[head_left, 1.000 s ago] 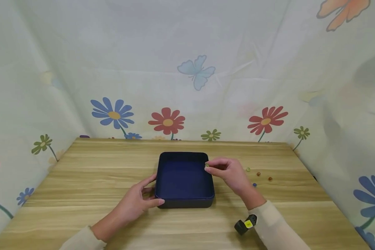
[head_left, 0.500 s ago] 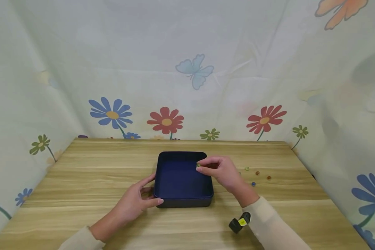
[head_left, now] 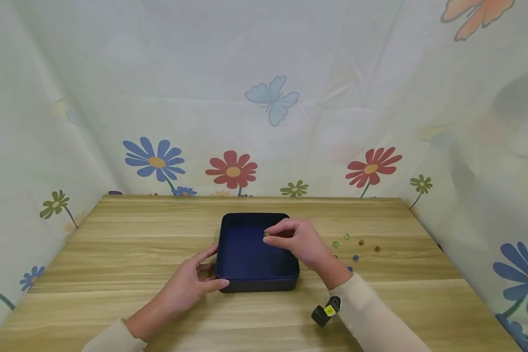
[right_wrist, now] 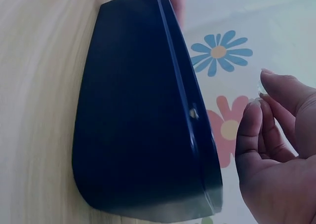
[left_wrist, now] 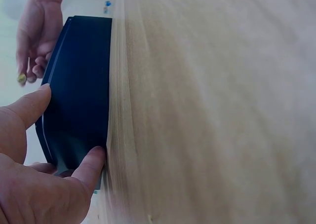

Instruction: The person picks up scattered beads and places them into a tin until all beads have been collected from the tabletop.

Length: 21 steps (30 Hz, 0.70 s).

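Note:
A dark blue square tray (head_left: 242, 256) sits mid-table. My left hand (head_left: 209, 271) grips its front-left corner, thumb on the rim (left_wrist: 34, 105) and a finger against the outer wall. Above the tray's inside, toward the back right, my right hand (head_left: 268, 236) pinches a small green marble (head_left: 266, 235) between thumb and fingertips. The left wrist view shows the marble (left_wrist: 21, 78) at the right hand's fingertips, beyond the tray (left_wrist: 79, 95). In the right wrist view the tray (right_wrist: 138, 120) looks bare inside, with the right hand (right_wrist: 261, 93) beside it.
Several small coloured marbles (head_left: 355, 257) lie scattered on the wooden table (head_left: 114, 244) to the right of the tray. A flower-printed cloth (head_left: 264, 98) walls in the table at the back and both sides. A black wrist device (head_left: 325, 313) is strapped at the right sleeve.
My right hand has carried the green marble leftward, from the tray's right rim to over its inside. The left hand has kept its hold on the corner.

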Motion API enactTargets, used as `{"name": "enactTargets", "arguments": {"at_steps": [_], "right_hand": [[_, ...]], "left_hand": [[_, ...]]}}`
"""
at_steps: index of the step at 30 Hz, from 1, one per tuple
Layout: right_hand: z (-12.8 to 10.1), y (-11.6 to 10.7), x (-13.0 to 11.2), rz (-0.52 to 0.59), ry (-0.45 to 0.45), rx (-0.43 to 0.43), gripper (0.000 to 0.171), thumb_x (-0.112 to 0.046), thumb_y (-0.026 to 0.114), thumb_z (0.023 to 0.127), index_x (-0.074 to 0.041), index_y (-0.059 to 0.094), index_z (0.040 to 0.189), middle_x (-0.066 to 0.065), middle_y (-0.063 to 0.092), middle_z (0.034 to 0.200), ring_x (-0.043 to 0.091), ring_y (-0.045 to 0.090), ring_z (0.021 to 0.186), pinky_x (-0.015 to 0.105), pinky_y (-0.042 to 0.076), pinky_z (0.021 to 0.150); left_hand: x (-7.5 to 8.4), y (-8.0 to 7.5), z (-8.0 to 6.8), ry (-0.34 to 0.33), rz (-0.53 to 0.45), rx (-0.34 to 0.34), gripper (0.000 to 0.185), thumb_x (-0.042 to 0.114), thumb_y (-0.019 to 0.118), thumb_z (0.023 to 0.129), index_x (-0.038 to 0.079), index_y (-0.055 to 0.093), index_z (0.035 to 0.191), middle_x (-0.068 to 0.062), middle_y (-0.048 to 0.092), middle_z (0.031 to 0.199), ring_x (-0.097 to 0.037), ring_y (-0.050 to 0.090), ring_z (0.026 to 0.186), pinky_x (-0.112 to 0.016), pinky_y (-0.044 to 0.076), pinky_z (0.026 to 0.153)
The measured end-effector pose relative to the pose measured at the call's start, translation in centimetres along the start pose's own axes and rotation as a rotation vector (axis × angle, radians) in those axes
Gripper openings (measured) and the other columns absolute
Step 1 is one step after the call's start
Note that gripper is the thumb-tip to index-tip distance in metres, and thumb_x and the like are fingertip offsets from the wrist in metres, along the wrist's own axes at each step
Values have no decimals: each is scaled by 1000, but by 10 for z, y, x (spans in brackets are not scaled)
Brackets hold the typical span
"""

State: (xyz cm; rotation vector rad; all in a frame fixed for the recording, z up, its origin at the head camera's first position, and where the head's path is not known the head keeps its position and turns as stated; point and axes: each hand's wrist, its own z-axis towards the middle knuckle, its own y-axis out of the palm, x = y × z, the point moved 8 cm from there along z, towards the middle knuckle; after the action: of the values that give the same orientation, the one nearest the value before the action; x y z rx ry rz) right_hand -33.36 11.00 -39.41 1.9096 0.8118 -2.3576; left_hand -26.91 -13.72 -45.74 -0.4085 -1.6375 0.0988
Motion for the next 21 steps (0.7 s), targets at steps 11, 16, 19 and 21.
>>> {"name": "enactTargets", "arguments": {"at_steps": [11,16,19,21], "right_hand": [[6,15,-2,-33,-12,-15,21,-29,84,86,-19,83,104,0,74,102,18,69,91,29,59,79],[10,21,0,-48,-2,-13,18,-29,85,85,-21,83,102,-1,74,99,17,70,90,29,60,79],[12,23,3,-45,19,-5,19,-29,85,85,-20,83,102,0,74,99,15,70,89,28,60,78],[13,25,5,-46,34,0,20,-29,85,85,-18,83,102,0,74,99,14,70,88,27,60,78]], "left_hand": [[0,-1,0,4,14,4,96,28,90,80,19,38,159,-9,36,166,-38,50,142,-38,56,101],[0,-1,0,2,22,7,96,29,90,80,19,38,159,-9,37,165,-38,51,142,-39,56,101],[1,-1,0,1,27,7,96,30,90,79,19,37,159,-9,37,165,-38,51,142,-39,56,101],[1,-1,0,1,29,4,97,30,90,79,18,37,160,-9,37,165,-38,50,142,-39,56,102]]}}
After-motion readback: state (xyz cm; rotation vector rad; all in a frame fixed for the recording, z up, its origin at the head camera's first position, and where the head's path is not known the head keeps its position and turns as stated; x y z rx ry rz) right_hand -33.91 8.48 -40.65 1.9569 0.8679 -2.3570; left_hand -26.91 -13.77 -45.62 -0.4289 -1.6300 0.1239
